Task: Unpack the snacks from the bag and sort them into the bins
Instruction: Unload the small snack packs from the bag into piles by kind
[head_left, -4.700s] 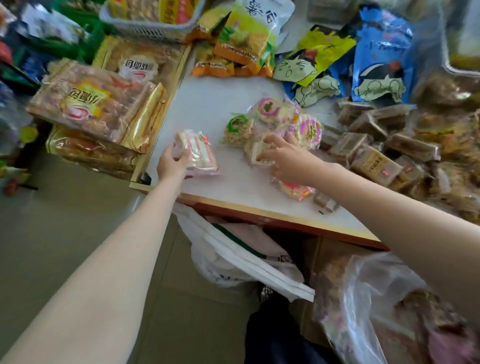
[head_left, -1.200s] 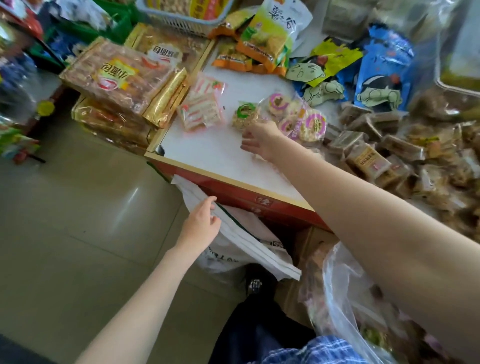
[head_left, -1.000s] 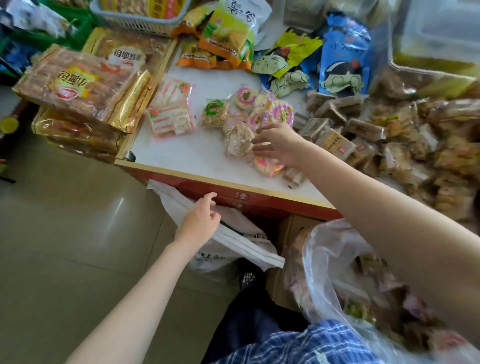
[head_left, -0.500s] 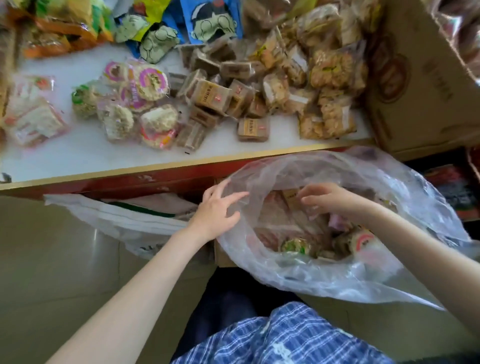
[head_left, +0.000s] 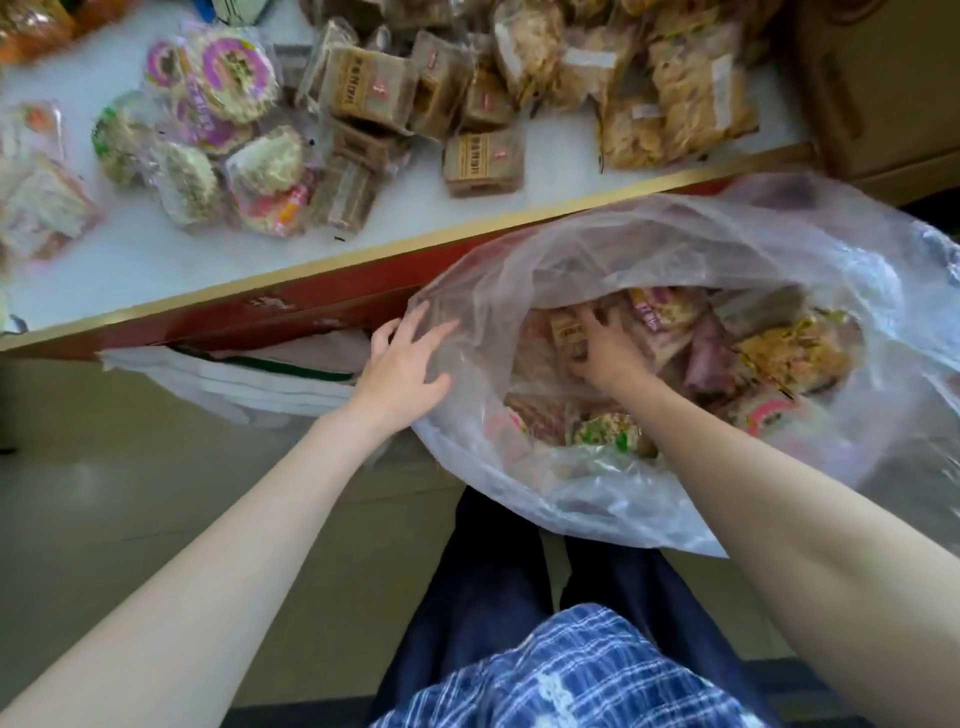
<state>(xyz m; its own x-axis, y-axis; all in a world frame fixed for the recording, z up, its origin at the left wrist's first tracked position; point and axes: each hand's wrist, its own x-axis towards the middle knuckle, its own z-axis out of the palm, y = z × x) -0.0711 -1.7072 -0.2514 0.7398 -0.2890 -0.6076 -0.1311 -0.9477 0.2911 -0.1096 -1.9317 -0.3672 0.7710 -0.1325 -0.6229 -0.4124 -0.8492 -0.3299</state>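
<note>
The left hand (head_left: 402, 364), fingers spread, presses the bag (head_left: 675, 249) rim; the right hand (head_left: 605, 345) grasps a brown packet (head_left: 569, 332) inside. Thin plastic could slip, spilling snacks.

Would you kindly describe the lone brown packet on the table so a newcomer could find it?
Start at the white table and follow its gold front edge. The brown packet lies flat beside the heap of similar brown packets, nearest that edge and by itself.
</note>
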